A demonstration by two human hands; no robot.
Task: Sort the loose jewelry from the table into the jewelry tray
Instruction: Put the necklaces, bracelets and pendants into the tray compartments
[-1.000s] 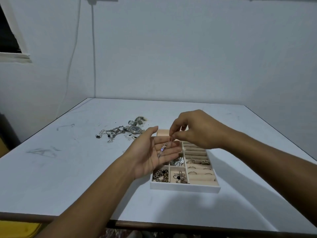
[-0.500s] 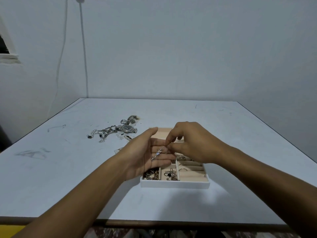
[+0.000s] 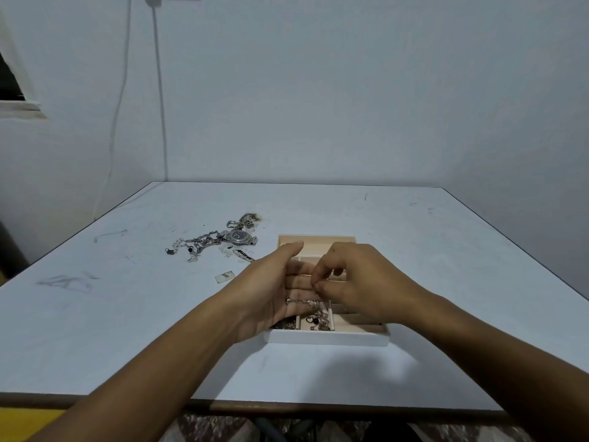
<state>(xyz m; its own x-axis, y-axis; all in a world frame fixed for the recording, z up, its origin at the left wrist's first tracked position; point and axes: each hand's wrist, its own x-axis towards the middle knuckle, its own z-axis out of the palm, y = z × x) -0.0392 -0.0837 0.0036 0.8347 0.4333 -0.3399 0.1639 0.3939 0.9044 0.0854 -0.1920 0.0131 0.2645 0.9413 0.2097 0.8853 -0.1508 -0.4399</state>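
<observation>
Loose silver jewelry (image 3: 204, 245), a tangle of link chains around a steel wristwatch with a dark dial (image 3: 238, 236), lies on the pale blue-white surface (image 3: 446, 250) to the left of and beyond the white-walled jewelry tray with beige lining (image 3: 328, 339), well apart from both hands. One thin silver chain (image 3: 302, 302) is off the surface, draped across the straight fingers of the left hand (image 3: 271, 291), which is held flat over the tray's near-left compartments. The right hand (image 3: 357, 282) is brought up against it, fingers curled, with thumb and forefinger tips closed together at the chain's right end, seemingly nipping a link. The likeliest slip is the chain sliding off those flat fingers, since nothing clamps it there, and dropping into a compartment that already holds pieces, where it could knot with them. So fine a pinch may also lose the link, or lift one end while the rest snags. Both hands hide much of the tray, so choosing the right compartment is harder, and a nudge from either wrist could shove the light tray. No brand or label is readable: the watch dial is too small, and the grey scribbles on the surface form no letters.
</observation>
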